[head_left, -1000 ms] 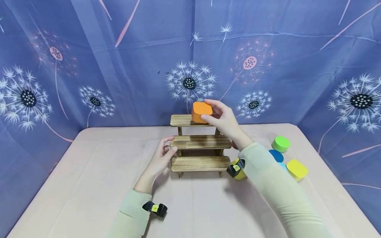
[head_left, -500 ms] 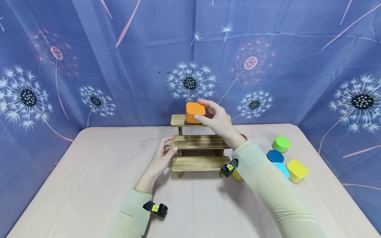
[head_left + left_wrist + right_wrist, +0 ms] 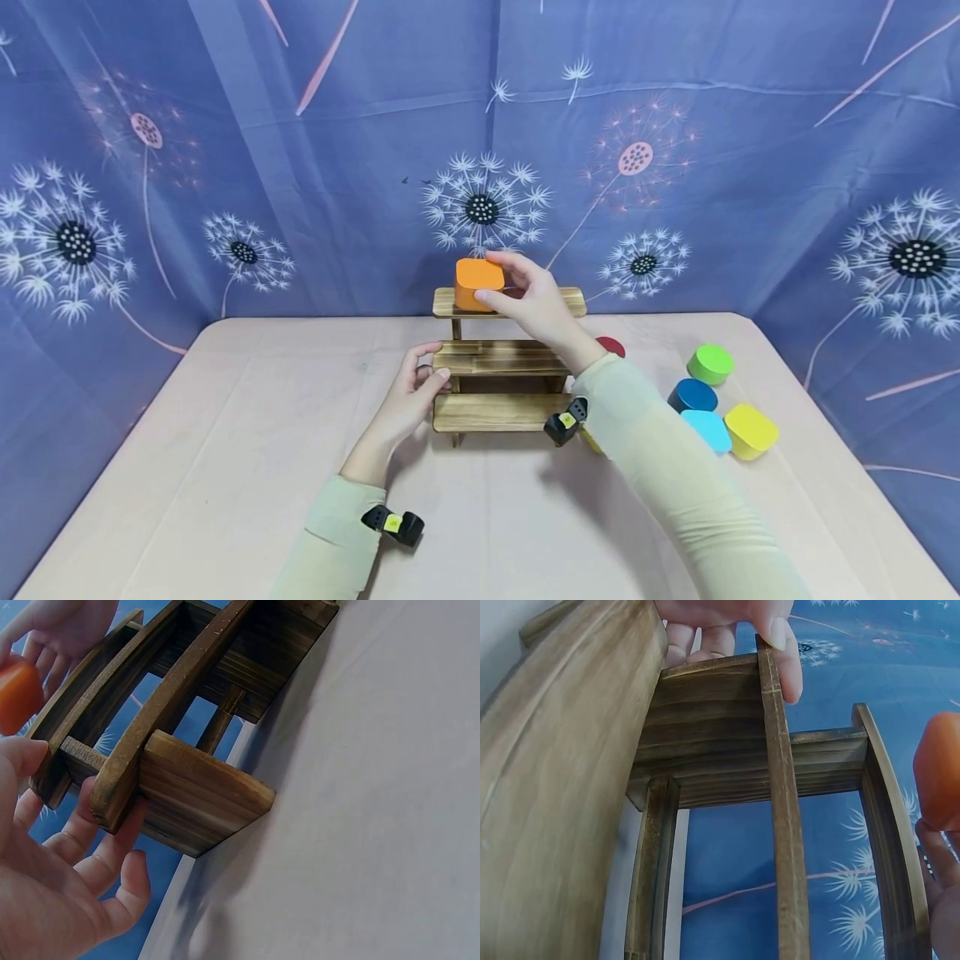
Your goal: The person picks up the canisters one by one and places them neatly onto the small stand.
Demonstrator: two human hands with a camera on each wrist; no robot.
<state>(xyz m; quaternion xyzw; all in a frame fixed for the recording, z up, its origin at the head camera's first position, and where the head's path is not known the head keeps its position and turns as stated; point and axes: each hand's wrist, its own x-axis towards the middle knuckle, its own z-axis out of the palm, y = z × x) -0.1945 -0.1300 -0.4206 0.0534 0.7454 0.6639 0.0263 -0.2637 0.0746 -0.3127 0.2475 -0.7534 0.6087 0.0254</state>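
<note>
A three-tier wooden step shelf [image 3: 502, 358] stands mid-table. At its left end my left hand [image 3: 401, 396] holds the middle tier, thumb in front and fingers at the edge; the left wrist view shows the fingers [image 3: 97, 866] around the board's end. My right hand [image 3: 536, 304] grips an orange rounded-square block [image 3: 477, 277] between thumb and fingers, at the left part of the top tier [image 3: 562, 302]. In the right wrist view the orange block [image 3: 939, 769] appears at the right edge, beside the top board. The lower two tiers carry nothing.
Right of the shelf lie a green round block [image 3: 711, 364], a dark blue round block [image 3: 693, 395], a light blue block [image 3: 708, 431] and a yellow block [image 3: 751, 432]. A red block [image 3: 612, 346] and another yellow block [image 3: 592, 441] are partly hidden by the right arm. Patterned blue cloth [image 3: 337, 208] hangs behind.
My right hand has slid left along the top tier with the orange block, uncovering more of the red, dark blue and light blue blocks. The left hand has kept its hold on the shelf.
</note>
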